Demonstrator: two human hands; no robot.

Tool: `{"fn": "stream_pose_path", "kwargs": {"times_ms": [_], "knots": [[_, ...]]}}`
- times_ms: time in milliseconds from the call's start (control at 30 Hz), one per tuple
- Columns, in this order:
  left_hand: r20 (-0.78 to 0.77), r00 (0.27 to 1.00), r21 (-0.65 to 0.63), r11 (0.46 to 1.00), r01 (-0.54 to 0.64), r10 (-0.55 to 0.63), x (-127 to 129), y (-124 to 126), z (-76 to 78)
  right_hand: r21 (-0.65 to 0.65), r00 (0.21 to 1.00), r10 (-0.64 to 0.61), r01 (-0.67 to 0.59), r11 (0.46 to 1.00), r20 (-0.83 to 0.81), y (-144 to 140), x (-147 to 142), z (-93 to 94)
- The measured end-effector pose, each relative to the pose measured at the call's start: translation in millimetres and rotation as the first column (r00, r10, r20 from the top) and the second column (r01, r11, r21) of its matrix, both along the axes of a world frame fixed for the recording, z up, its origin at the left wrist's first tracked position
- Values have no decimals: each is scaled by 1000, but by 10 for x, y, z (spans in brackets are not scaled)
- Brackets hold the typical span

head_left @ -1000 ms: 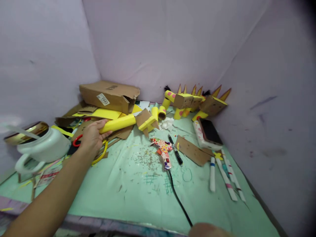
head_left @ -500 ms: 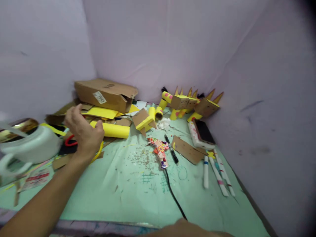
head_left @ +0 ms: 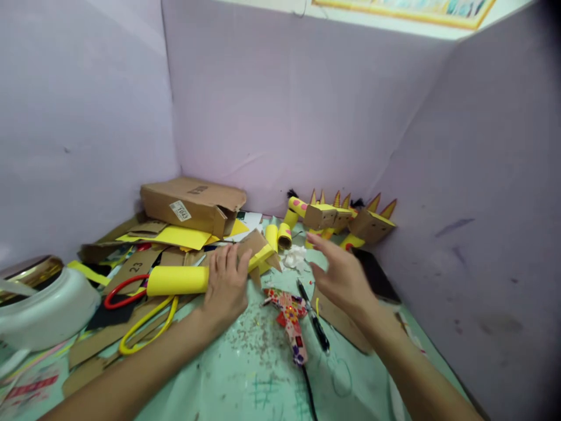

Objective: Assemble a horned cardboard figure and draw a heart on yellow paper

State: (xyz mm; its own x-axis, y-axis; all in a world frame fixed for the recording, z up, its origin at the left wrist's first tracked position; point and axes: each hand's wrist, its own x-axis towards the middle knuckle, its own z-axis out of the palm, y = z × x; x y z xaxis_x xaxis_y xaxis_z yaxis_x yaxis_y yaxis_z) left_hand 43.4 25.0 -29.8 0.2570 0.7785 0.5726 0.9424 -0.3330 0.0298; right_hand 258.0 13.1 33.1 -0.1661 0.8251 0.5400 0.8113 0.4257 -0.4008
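My left hand (head_left: 228, 286) is over the right end of a yellow paper-covered tube (head_left: 177, 280), fingers bent forward. Its thumb is beside a cardboard animal head with yellow paper sides (head_left: 260, 257), and what its fingertips touch is hidden. My right hand (head_left: 344, 278) hangs above the table, thumb and fingers apart, holding nothing. Between the hands lies a flower-patterned glue gun (head_left: 291, 324) with a black cord. A black pen (head_left: 313, 316) lies alongside it, under the right hand's side. Scissors with a red and a yellow handle (head_left: 146, 333) are partly under the tube.
A cardboard box (head_left: 193, 202) stands at the back left above paper and cardboard scraps. Yellow giraffe-like figures (head_left: 324, 216) lean at the back right. A dark phone (head_left: 377, 278) lies beyond my right hand. A white pot (head_left: 48, 316) is at far left.
My left hand has moved right along the yellow tube toward the cardboard head. My right hand has risen from the bottom edge to above the table's right side. The view has tilted up.
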Motion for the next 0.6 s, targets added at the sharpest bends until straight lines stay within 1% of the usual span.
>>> {"fn": "stream_pose_path", "kwargs": {"times_ms": [33, 67, 133, 200, 267, 333, 367, 400, 433, 467, 500, 533, 600], "knots": [[2, 1000, -19, 1000, -6, 6, 13, 27, -21, -111, 995, 29, -18, 994, 97, 207, -21, -47], [2, 1000, -31, 999, -16, 16, 21, 54, -37, -161, 990, 69, -48, 986, 124, 384, -53, -108], [9, 999, -47, 998, -40, 40, 31, 106, -48, -199, 982, 119, -89, 976, 143, 631, -146, -243], [57, 998, -76, 997, -30, 34, 34, 151, -32, -208, 979, 154, -125, 970, 130, 747, -252, -345], [113, 994, -109, 994, 10, 3, 31, 188, 7, -208, 980, 173, -150, 967, 94, 769, -334, -384], [171, 984, -120, 990, 77, -56, 18, 217, 68, -208, 983, 181, -168, 964, 43, 747, -373, -358], [236, 967, -125, 984, 129, -96, 6, 231, 107, -208, 983, 183, -176, 962, 14, 729, -379, -326], [327, 936, -130, 975, 182, -131, -7, 246, 152, -207, 983, 185, -184, 961, -15, 712, -377, -285], [433, 888, -136, 963, 231, -152, -22, 263, 201, -205, 981, 188, -193, 960, -45, 695, -370, -236], [540, 827, -144, 952, 272, -154, -37, 284, 253, -199, 980, 187, -198, 960, -75, 680, -361, -184], [610, 781, -158, 946, 282, -131, -50, 310, 304, -190, 978, 179, -197, 962, -105, 667, -349, -132], [653, 751, -179, 943, 279, -98, -60, 341, 353, -181, 977, 166, -189, 965, -134, 656, -335, -83], [687, 725, -231, 929, 289, -55, -60, 420, 432, -169, 975, 124, -155, 973, -183, 638, -304, -9]]}}
